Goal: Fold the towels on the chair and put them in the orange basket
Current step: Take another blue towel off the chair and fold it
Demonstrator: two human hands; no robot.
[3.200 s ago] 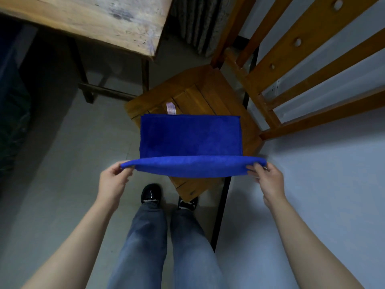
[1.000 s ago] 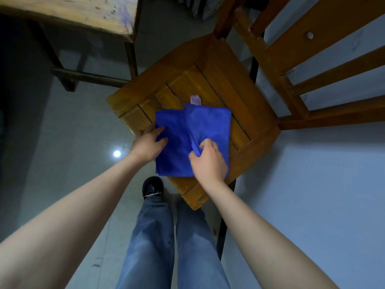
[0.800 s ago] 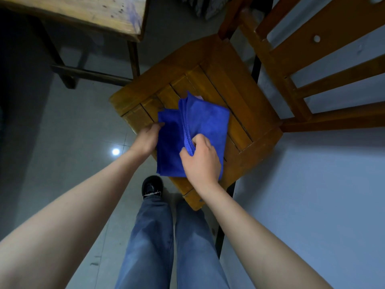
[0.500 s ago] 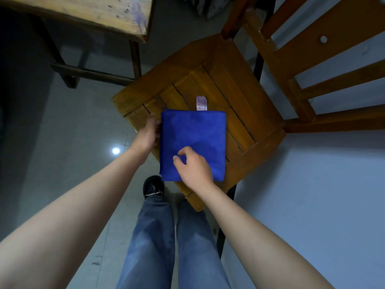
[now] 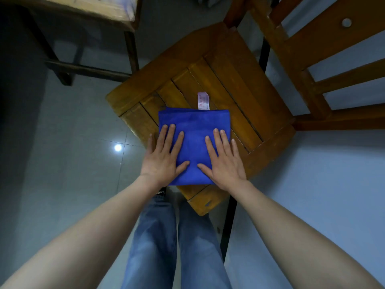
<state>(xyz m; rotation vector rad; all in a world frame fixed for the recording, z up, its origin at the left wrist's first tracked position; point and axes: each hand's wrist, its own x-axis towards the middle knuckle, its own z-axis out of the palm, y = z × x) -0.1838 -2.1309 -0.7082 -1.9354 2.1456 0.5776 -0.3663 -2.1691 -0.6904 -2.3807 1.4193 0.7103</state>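
Both my hands lie flat on the folded royal-blue cloth towel (image 5: 195,130), which sits on the slatted brown wooden chair seat (image 5: 229,76) in front of me. My left hand (image 5: 162,161) covers the towel's near left part, and its fingers (image 5: 170,136) are straight and slightly spread. The little finger lies off the cloth, on the wood just beside the left edge. My right hand (image 5: 226,163) presses the near right part. Its fingers (image 5: 217,140) are straight too and lightly spread, with the little one at the towel's right edge. My two thumbs point toward each other, with a strip of blue between them.

The towel is a neat rectangle. Its far edge runs straight across the slats, and a small pinkish-white fabric label (image 5: 203,101) sticks out past it onto the wood. The near edge lies close to the seat's front corner, which points toward my blue-jeaned legs (image 5: 154,247). My left hand hides the near left corner, so I cannot tell whether it overhangs the seat.

Bare wood is open beyond the far edge and to the right of the towel, up to the chair's slatted wooden backrest (image 5: 325,38). To the left is open grey tiled floor (image 5: 62,163). A worn wooden tabletop (image 5: 87,7) stands on dark legs further off at the upper left. A pale blue-grey surface (image 5: 312,184) fills the right side.
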